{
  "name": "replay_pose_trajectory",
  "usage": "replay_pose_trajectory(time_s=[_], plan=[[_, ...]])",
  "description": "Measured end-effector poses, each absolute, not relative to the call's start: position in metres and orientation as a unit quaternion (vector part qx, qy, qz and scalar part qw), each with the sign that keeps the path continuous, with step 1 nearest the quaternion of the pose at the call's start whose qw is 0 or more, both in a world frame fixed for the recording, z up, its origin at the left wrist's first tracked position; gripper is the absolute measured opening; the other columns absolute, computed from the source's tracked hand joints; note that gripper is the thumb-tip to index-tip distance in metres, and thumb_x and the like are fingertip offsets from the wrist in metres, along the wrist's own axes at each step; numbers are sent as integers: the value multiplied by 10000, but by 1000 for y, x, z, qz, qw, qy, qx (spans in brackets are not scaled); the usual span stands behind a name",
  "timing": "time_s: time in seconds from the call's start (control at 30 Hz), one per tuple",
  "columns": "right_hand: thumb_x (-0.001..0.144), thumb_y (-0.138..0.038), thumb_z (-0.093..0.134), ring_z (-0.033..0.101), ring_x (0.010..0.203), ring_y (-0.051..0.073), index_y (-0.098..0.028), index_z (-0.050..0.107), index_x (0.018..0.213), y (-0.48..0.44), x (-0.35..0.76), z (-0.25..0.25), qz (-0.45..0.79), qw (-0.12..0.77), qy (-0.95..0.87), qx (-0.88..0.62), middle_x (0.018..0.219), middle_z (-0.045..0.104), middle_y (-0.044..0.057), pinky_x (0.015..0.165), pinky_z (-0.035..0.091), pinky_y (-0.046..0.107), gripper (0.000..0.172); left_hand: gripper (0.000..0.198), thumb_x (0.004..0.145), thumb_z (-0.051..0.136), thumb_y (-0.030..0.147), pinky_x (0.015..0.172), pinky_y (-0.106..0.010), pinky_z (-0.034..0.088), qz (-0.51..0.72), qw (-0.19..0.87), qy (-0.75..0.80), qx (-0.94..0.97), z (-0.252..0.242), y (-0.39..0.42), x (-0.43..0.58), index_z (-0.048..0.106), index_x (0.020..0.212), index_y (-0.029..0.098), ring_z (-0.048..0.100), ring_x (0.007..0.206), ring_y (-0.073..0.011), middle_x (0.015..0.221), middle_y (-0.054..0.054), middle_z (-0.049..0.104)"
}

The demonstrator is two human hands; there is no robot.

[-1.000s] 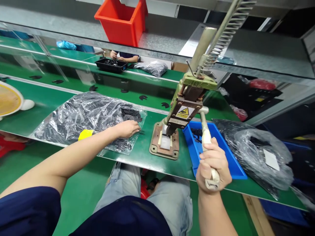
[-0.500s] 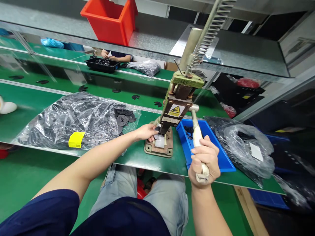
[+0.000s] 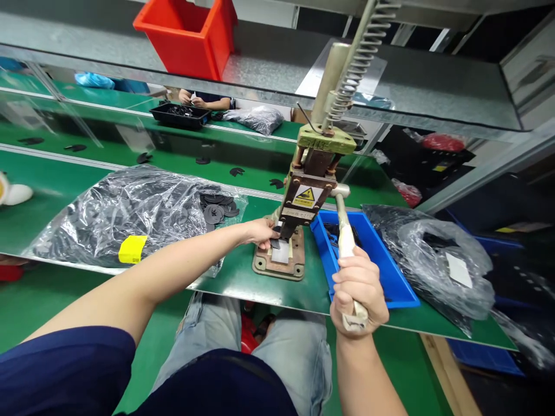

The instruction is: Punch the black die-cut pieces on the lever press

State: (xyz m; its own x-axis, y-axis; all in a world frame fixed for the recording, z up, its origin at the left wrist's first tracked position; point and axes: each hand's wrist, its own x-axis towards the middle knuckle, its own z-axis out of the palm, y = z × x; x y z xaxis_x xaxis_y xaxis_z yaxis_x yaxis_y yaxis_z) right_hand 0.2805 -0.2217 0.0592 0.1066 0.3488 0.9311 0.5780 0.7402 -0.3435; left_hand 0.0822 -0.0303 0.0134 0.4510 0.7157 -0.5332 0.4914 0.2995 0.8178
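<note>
Between the thumb and fingers of my left hand (image 3: 262, 233) is a dark flat piece (image 3: 275, 238), held at the base of a hand press (image 3: 307, 196) under its ram. Part of the piece is hidden by the fingers and the press head. My right hand (image 3: 359, 289) is wrapped round the press's taped lever handle (image 3: 346, 234), which slants down toward me on the press's right side. Left of the press, a clear plastic bag (image 3: 143, 202) holds many dark round pieces (image 3: 213, 214), some showing at its mouth.
A blue bin (image 3: 384, 260) stands right of the press, with a plastic bag (image 3: 437, 260) beyond it. Several dark pieces (image 3: 236, 171) lie spaced along the green strip behind. Above, a metal shelf carries a red bin (image 3: 186, 40). Across the bench, another person's hands (image 3: 193, 99) work over a black tray (image 3: 180, 115).
The lever and my right hand look nearly as before, with a very slight shift. My left hand stays at the press base with the dark piece. The view has tilted a little.
</note>
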Motion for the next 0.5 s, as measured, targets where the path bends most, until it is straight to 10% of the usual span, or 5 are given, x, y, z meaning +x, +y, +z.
replay_pose_trajectory(time_s=[0.3,0.5], plan=[[906,-346,687,714,896,238,-263,674,772,-221,279,62,-83,666,-658,-342,764,687,6,1060,563,618,158,148,912,689,289,568,-259,563,122,538,383,741,18,-33,54,687,1020,188,737,643,-194,819,-61,770],[877,-226,686,712,890,236,-229,659,748,-219,275,61,-83,687,-644,-325,771,696,8,1073,541,642,132,293,914,649,256,1014,-377,531,58,119,498,857,25,25,-43,753,1181,197,700,1145,-287,1208,-114,771]])
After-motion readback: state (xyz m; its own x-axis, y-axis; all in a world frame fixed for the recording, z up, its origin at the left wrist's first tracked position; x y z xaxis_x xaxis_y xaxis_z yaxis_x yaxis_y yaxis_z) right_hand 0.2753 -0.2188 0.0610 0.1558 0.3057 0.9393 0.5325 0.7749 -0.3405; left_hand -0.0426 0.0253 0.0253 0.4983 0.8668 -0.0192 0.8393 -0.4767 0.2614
